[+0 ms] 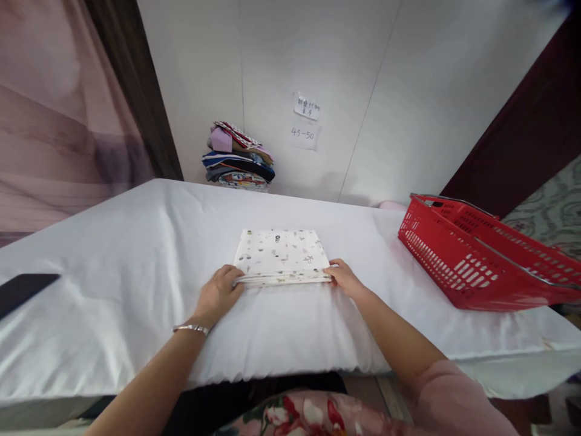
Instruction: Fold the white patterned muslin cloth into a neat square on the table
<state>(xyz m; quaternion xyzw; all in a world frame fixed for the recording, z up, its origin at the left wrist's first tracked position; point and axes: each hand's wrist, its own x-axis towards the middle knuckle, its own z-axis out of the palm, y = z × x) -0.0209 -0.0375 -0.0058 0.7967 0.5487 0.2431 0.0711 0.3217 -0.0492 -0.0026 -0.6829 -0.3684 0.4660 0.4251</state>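
Note:
A folded white cloth [281,251] with small scattered prints lies flat in front of me, its layered near edge facing my body. My left hand [221,293] grips the near left corner, fingers closed round the fold; a silver bangle sits on that wrist. At the near right corner, my right hand [345,277] pinches the same edge between thumb and fingers. The cloth rests on the white tablecloth [290,336].
A red plastic basket [472,266] with metal handles stands on the right. Several folded fabrics form a stack [238,158] at the back by the wall. A dark flat object [27,290] lies at the far left. Paper notes [305,121] hang on the wall.

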